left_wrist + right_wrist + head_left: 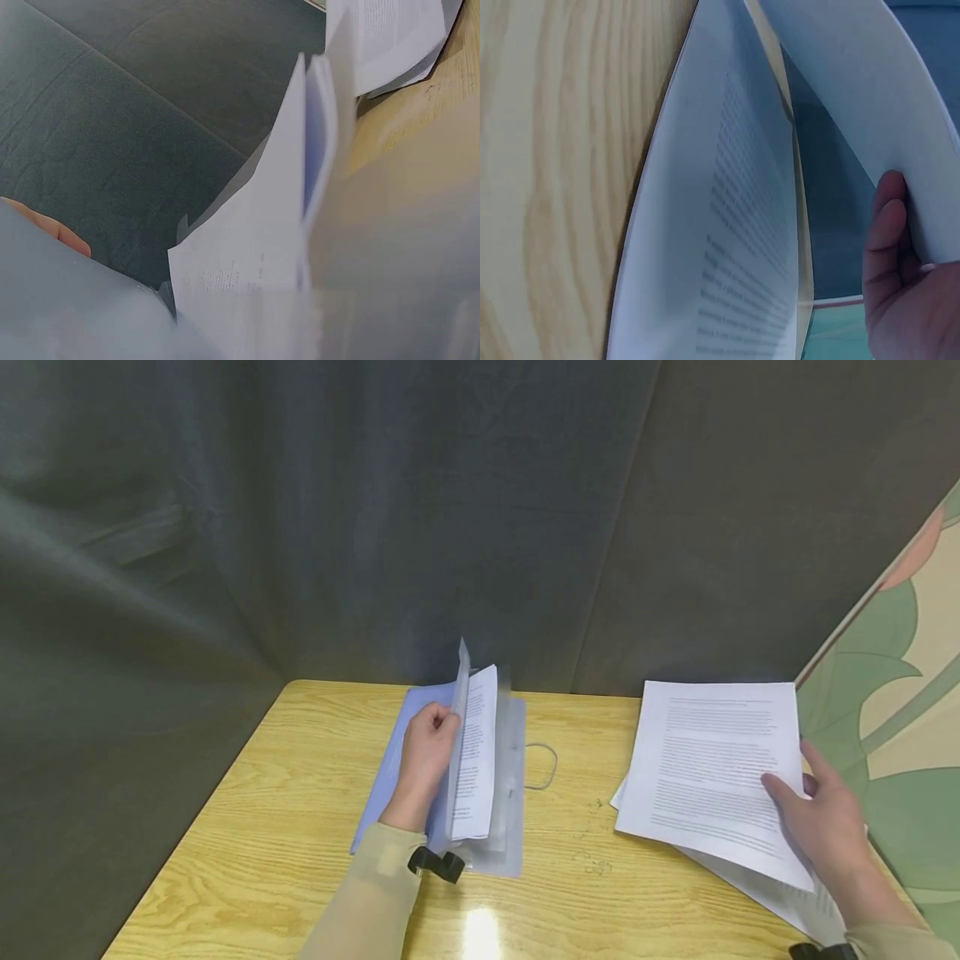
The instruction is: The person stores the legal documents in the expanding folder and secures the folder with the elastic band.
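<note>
Near the middle of the table lies a folder (386, 768) with a blue cover and clear sleeves. My left hand (427, 752) pinches the edge of a translucent sleeve (459, 718) and holds it raised. Printed sheets (477, 760) stand tilted within the folder, beside that sleeve. At the right, my right hand (825, 814) grips the right edge of a printed sheet (720, 768), thumb on top and fingers beneath. In the right wrist view this lifted paper (870, 82) bends away from another printed sheet (727, 225) that lies on the table.
An elastic loop (551, 768) sticks out from the folder's right side. The wooden table (247, 827) meets a dark curtain (450, 527) at its back edge. A leaf-patterned surface (900, 735) borders the table on the right.
</note>
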The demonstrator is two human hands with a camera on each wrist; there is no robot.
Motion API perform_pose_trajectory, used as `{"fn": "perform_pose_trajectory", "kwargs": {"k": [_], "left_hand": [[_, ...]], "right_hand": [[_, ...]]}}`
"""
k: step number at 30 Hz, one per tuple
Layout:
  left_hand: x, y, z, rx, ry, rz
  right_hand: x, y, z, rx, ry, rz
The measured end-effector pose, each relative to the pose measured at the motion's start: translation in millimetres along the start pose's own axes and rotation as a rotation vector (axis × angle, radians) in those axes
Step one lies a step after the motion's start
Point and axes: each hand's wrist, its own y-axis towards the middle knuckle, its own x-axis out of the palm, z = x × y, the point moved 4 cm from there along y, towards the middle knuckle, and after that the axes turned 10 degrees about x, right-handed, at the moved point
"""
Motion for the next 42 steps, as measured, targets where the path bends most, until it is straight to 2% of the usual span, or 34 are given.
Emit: {"fn": "perform_pose_trajectory", "kwargs": {"k": [14,33,42], "left_hand": [[-0.8,0.7,-0.6,0.002,0.003,-0.003],[-1.8,1.0,0.3,0.01,-0.009,0.006],[-0.7,1.2,0.6,-0.002,-0.021,0.01]], "right_hand": [[17,-10.9,-29,-0.021,0.02,-0.04],[70,-35.2,-91,-0.09,0.131,-0.15],[94,-40.2,-112,-0.096,0.147,-0.198]]}}
